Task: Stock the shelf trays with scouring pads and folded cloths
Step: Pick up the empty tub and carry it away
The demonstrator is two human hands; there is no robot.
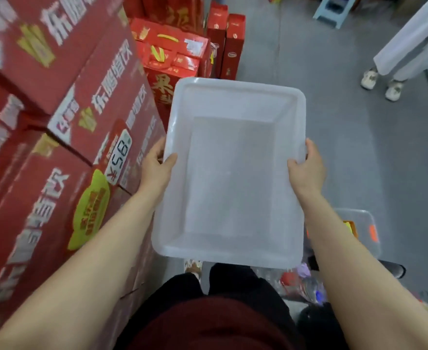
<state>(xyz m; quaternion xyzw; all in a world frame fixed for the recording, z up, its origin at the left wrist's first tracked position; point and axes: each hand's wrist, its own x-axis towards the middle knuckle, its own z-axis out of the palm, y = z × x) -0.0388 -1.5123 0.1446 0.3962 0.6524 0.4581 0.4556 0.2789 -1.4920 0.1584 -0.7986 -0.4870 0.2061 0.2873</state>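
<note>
Passing stacked red cardboard cartons (64,127) on our left, we are gripping a translucent white rectangular plastic tray (230,173) by its long sides, left hand (156,168) and right hand (307,170) fingers clamped over its rims, above grey floor (359,137).

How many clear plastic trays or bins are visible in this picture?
2. One empty tray is held by both hands, left hand and right hand. One bin sits on the floor beyond the right arm, partly hidden.
</note>
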